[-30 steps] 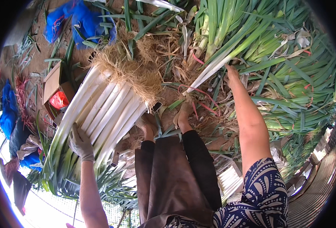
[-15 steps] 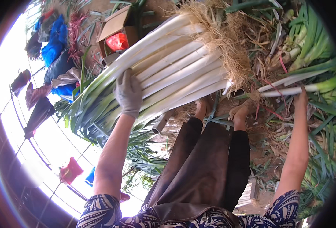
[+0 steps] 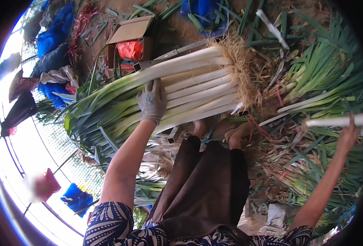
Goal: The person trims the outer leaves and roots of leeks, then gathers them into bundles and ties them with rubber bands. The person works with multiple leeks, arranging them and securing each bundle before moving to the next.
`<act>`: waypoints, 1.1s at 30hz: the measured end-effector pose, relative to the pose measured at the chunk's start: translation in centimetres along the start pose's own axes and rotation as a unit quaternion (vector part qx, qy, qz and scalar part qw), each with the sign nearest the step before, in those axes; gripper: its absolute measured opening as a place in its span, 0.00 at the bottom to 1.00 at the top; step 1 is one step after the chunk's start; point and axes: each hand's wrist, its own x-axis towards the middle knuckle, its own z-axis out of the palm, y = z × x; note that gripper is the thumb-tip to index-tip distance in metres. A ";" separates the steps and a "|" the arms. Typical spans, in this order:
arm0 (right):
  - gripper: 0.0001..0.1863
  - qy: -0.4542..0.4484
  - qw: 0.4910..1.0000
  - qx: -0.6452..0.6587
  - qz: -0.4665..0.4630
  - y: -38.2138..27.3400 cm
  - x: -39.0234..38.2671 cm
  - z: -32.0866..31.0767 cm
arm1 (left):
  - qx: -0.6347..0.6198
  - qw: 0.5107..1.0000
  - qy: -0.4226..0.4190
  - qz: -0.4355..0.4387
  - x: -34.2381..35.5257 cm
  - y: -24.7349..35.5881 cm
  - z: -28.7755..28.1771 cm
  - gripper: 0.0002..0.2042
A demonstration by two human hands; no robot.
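Leek bundle (image 3: pixel 204 96): pale stalks side by side, roots rightward, lying before you, left of centre. Your gloved left hand (image 3: pixel 152 101): laid across the stalks; whether it grips, cannot tell. Single leek (image 3: pixel 329 122): far right, white stalk, held in your bare right hand (image 3: pixel 347 136). Green leek heap (image 3: pixel 327 67): beyond that hand. Cardboard box (image 3: pixel 130 29): open, beyond the bundle, red plastic (image 3: pixel 130 50) inside. Brown apron (image 3: pixel 202 184): over your legs.

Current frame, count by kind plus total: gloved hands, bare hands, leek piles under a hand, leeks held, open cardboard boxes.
Gloved left hand: 1
Bare right hand: 1
Leek pile under left hand: 1
Held leek: 1
Open cardboard box: 1
Total: 5
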 end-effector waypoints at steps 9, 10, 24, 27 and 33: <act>0.14 -0.199 0.836 0.486 -0.158 -49.2 4.3 18.5 | -0.043 0.999 0.002 -0.008 -0.6 -0.7 -0.1 0.17; 0.17 -0.192 0.863 0.426 -0.190 -52.1 3.0 19.2 | -0.066 0.998 -0.015 -0.021 -0.6 -0.5 0.2 0.17; 0.24 -0.535 0.760 0.212 -0.303 -54.5 -3.7 34.4 | -0.082 0.996 -0.031 -0.004 -1.0 -0.9 -0.2 0.15; 0.24 -0.516 0.770 0.245 -0.284 -53.8 -3.0 35.1 | -0.090 0.995 -0.032 -0.004 -0.9 -0.8 -0.1 0.14; 0.22 -0.388 0.823 0.331 -0.249 -49.6 -1.2 37.6 | -0.104 0.994 -0.041 -0.014 -1.5 -1.6 0.9 0.13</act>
